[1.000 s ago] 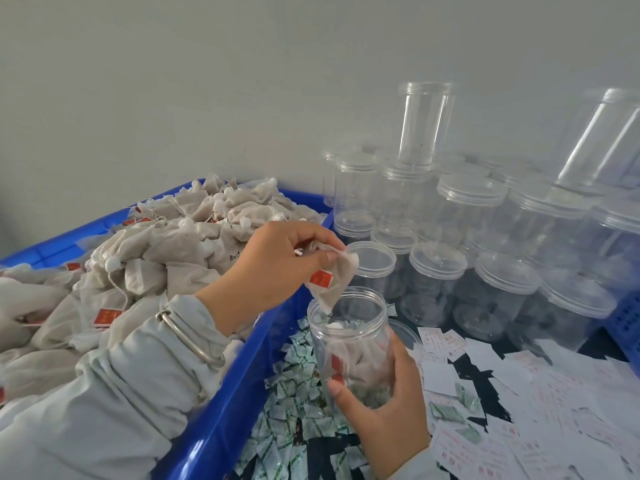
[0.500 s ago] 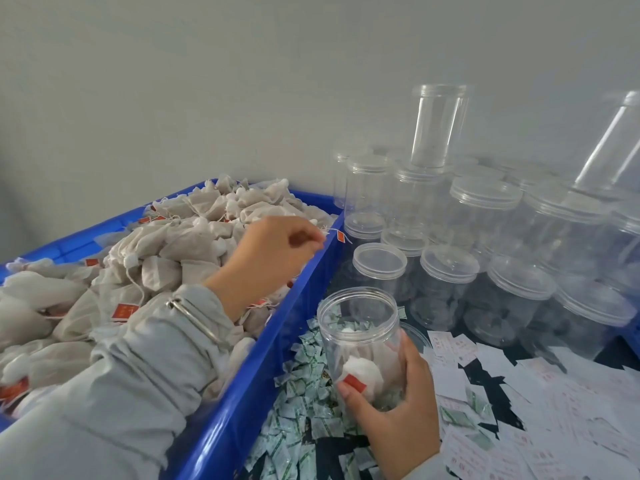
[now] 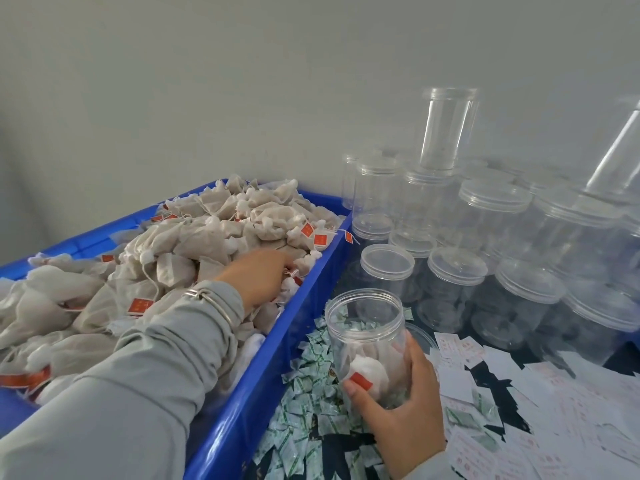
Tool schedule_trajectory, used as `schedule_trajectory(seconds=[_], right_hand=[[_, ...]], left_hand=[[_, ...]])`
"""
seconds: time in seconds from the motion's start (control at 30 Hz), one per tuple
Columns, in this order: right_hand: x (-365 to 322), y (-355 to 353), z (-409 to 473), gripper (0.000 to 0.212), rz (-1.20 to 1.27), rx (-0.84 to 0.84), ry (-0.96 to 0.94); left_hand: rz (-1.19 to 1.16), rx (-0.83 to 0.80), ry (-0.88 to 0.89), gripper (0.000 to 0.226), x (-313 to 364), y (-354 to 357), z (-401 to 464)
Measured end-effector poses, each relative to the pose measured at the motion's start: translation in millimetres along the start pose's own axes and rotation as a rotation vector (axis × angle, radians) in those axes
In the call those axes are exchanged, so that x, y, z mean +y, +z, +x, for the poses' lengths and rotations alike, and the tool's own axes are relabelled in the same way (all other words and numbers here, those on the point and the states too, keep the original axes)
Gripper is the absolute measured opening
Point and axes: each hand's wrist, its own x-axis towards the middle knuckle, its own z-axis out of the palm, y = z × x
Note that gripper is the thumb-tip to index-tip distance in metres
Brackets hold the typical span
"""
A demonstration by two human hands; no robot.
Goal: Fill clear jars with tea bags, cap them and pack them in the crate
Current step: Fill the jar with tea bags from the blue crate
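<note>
A person's view looks down at a work surface set against a plain pale wall. On the left sits a blue plastic crate [image 3: 263, 386] heaped with beige tea bags [image 3: 194, 244], each with a string and a small red tag. The left hand [image 3: 258, 277], in a grey sleeve with a silver bangle [image 3: 211, 299] at the wrist, reaches into the heap near the crate's right wall; its fingertips are buried among the bags, so I cannot tell whether they are gripping one. Just right of the crate, the right hand [image 3: 403, 410] grips an open clear jar [image 3: 365, 327] from its right side, thumb across the front and fingers wrapped behind, holding it upright with no lid on. Inside the jar, near the bottom, lie a few tea bags, one white bundle with a red tag pressed against the front wall. Under and around the jar, small green-and-white sachets [image 3: 304, 420] lie scattered on a dark surface, and to the right lie many white paper slips [image 3: 540, 410] with faint red print. Behind the jar stand rows of empty capped clear jars [image 3: 457, 282], some stacked two high, and one tall uncapped jar [image 3: 446, 129] stands on top of the stack near the wall.
</note>
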Motion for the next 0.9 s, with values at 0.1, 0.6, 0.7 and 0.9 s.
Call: schedule_trajectory(seconds=[0.1,0.6,0.7,0.9], right_hand=[[-1,0,0,0.108,-0.008,-0.013,0.004],[9,0,2,0.099,-0.029,0.024,-0.03],[11,0,1,0.095,-0.036,0.038,-0.038],[11,0,0,0.094,-0.033,0.032,-0.028]], left_hand=[[0.05,0.006,-0.034,0.03,0,1,1],[-0.536,0.531,-0.165,0.026,8,-34,-6],[-0.515,0.625,-0.133,0.02,11,-37,-8],[-1.25,0.276,0.183,0.02,42,-47,-30]])
